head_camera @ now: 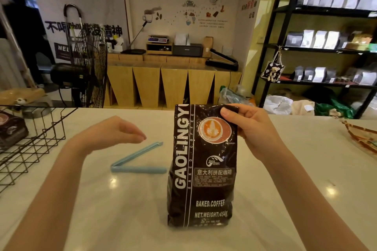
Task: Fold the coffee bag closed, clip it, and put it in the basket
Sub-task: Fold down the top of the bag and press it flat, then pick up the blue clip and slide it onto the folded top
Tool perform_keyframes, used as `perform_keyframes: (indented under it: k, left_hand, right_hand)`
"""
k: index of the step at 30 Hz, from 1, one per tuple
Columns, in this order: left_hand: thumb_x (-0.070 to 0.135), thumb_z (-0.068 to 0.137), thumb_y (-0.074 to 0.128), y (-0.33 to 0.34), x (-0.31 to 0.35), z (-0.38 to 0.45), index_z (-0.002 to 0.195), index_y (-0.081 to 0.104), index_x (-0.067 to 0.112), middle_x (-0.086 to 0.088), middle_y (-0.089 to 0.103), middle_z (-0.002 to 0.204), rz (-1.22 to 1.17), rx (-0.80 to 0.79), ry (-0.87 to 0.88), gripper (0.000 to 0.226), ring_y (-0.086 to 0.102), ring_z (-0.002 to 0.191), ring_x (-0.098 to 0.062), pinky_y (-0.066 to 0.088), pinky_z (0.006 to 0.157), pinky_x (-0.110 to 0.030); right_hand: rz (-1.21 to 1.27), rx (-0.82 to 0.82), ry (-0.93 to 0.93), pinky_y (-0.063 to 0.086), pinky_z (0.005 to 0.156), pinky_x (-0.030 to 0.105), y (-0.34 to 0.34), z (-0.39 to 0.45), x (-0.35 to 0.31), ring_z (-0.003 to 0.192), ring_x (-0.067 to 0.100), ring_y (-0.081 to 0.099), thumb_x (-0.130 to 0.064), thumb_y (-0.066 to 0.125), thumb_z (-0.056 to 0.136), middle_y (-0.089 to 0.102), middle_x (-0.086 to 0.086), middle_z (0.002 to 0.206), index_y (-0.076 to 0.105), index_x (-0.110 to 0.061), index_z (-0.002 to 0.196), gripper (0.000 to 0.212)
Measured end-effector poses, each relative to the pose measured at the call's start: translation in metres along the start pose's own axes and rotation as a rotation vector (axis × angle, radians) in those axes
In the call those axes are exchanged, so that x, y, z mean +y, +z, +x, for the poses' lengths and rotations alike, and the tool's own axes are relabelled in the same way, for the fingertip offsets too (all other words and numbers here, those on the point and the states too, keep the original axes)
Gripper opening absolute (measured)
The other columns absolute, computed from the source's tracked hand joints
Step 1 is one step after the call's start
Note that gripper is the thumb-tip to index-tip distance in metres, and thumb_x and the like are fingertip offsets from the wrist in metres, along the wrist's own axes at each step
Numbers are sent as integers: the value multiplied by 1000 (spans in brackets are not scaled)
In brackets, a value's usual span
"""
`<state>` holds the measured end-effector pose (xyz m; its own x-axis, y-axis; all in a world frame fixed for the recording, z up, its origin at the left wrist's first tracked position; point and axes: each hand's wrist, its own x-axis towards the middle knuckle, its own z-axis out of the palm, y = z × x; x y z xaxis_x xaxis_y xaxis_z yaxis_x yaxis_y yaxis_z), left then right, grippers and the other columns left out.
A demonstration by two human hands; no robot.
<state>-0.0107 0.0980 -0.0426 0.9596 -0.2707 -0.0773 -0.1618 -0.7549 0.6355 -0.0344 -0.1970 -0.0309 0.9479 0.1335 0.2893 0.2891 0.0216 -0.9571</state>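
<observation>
Coffee bag (202, 167) is standing upright at frame centre on the white counter (285, 169). My right hand (247, 128) is pinching its top right corner, thumb in front. The top looks folded over, though I can't be sure. My left hand (114, 133) is hovering above the blue clip (138, 161), fingers loosely curled, holding nothing. The clip is lying open in a V, left of the bag. Clipping isn't done yet. Wire basket (30, 144) is waiting at the left edge.

Single head-worn wide view, facing forward and down, close over white counter (285, 169) (edges seemingly distorted)
</observation>
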Motion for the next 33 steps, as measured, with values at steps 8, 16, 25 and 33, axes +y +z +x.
perform_keyframes:
  k: [8,16,25,33]
  left_hand:
    - [29,61,78,18,-55,27,94,69,21,4,58,90,441,-146,-317,35,53,86,-13,41,71,-21]
    - [23,68,75,34,-52,35,79,70,17,5,64,76,303,4,-178,13,58,76,-13,41,60,-16]
    - [26,70,60,4,23,-5,87,66,16,3,74,87,-621,277,216,21,70,82,-12,57,64,-19]
    - [30,63,61,11,70,-26,86,68,24,6,71,89,-487,333,434,25,67,79,-4,53,66,-13]
  right_hand:
    - [13,17,30,52,56,14,0,0,3,65,10,69,-18,59,83,73,-5,67,69,-15,86,11]
    - [11,21,25,52,57,14,1,1,4,66,10,69,-19,58,83,74,-5,66,69,-17,84,11]
    - [-1,10,27,53,60,15,-1,1,4,68,12,69,-21,58,82,74,-3,68,70,-16,85,13]
    - [3,11,16,53,60,17,1,-1,2,66,13,68,-21,60,80,74,-3,68,70,-17,83,12]
